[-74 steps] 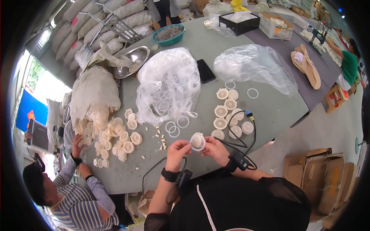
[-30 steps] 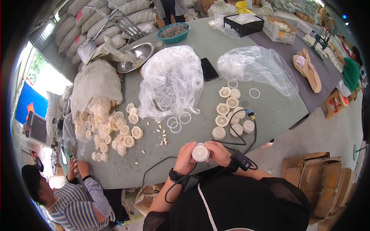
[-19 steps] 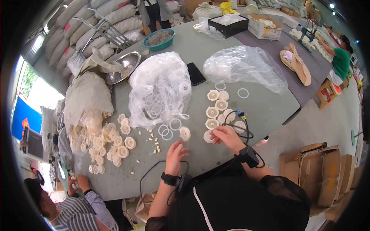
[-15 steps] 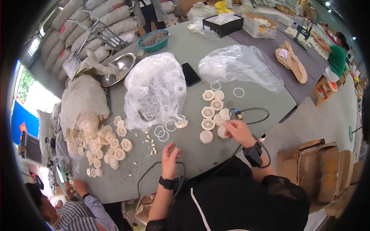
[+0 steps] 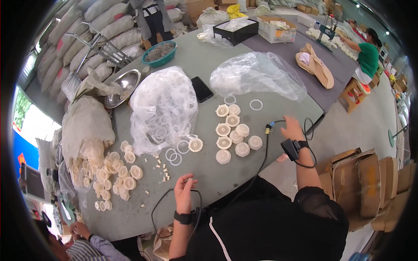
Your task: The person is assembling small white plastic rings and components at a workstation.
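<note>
My right hand (image 5: 293, 129) is at the table's right edge, fingers apart, beside a black cable (image 5: 262, 158). The cable passes at the fingers; I cannot tell whether they touch it. Its blue and yellow connector (image 5: 268, 127) lies left of the hand. Further left are several round cream plastic caps (image 5: 224, 129), some showing their hollow side. My left hand (image 5: 183, 191) is over the near edge, empty, fingers loosely bent and apart. Beyond it lie a single cap (image 5: 195, 145), clear rings (image 5: 173, 156) and small cream plugs (image 5: 165, 176).
A bag of clear rings (image 5: 163, 108), a phone (image 5: 201, 89) and a plastic bag (image 5: 259, 76) lie farther back. Caps spill from a sack (image 5: 88, 124) at left. A co-worker's hands (image 5: 79, 229) are at lower left. Cardboard boxes (image 5: 355, 187) stand at right.
My right hand has moved right, away from the caps, and the cable has shifted right. The single cap near the rings was tilted and now lies flat. My view has shifted slightly right.
</note>
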`<state>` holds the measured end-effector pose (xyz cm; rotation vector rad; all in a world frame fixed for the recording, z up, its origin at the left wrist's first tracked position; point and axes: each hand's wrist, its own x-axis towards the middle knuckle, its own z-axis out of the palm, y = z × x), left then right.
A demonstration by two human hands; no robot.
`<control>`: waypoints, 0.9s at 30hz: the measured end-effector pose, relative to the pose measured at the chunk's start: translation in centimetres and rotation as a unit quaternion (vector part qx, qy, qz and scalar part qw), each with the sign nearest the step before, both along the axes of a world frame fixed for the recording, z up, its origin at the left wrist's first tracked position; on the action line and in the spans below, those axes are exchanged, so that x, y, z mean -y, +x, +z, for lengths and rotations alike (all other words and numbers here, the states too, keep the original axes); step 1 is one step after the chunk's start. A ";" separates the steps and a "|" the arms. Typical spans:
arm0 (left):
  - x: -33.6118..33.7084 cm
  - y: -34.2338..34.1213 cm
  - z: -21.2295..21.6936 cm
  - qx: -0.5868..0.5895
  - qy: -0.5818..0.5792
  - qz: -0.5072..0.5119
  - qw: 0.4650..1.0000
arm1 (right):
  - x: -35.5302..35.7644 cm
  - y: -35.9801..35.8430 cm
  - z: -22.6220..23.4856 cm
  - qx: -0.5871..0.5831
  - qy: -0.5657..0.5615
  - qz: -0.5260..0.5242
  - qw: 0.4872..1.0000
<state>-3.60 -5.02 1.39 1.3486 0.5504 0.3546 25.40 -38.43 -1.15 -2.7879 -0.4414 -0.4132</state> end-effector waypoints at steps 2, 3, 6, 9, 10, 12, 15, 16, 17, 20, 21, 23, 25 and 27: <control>-0.7 -0.6 0.1 0.004 0.000 0.026 1.000 | 1.0 0.6 -1.3 -0.153 0.025 -0.040 0.987; -1.2 -0.9 0.2 0.031 0.016 0.054 0.998 | 0.8 -0.4 -0.6 -0.115 0.083 -0.032 0.989; -2.6 -1.3 1.1 0.071 0.068 0.102 0.990 | 4.1 -0.9 2.6 -0.370 0.300 -0.048 0.878; -4.5 -1.4 1.3 0.090 0.103 0.112 0.984 | 11.2 -2.0 3.7 -0.348 0.511 0.024 0.786; -5.5 -1.7 1.5 0.099 0.106 0.114 0.983 | 14.3 -2.1 3.7 -0.374 0.567 0.064 0.731; -7.4 -2.3 1.1 0.072 0.141 0.118 0.980 | 19.6 -2.1 2.1 -0.355 0.672 -0.046 0.649; -10.6 -2.9 1.0 -0.021 0.322 0.124 0.938 | 26.5 -2.7 -1.7 -0.417 0.535 -0.116 0.726; -11.6 -3.0 1.3 -0.019 0.330 0.120 0.936 | 28.8 -3.0 -3.9 -0.459 0.458 -0.130 0.750; -12.8 -2.6 1.5 -0.035 0.411 0.115 0.904 | 31.9 -2.9 -6.9 -0.453 0.467 -0.134 0.747; -15.7 -2.1 1.7 -0.086 0.532 0.107 0.836 | 8.9 -7.1 -0.1 -0.361 0.343 -0.118 0.859; -16.6 -2.1 1.3 -0.139 0.571 0.108 0.802 | 8.9 -6.8 -0.9 -0.325 0.297 -0.110 0.891; -18.4 -2.0 0.1 -0.226 0.649 0.094 0.720 | 10.5 -6.4 -3.4 -0.249 0.206 -0.099 0.941; -20.7 -1.4 -1.9 -0.349 0.609 -0.004 0.713 | 15.1 -7.3 -8.5 -0.167 0.122 -0.118 0.971; -20.3 -2.8 -2.4 -0.363 0.635 0.007 0.682 | 23.4 -8.4 -15.9 -0.089 0.032 -0.145 0.985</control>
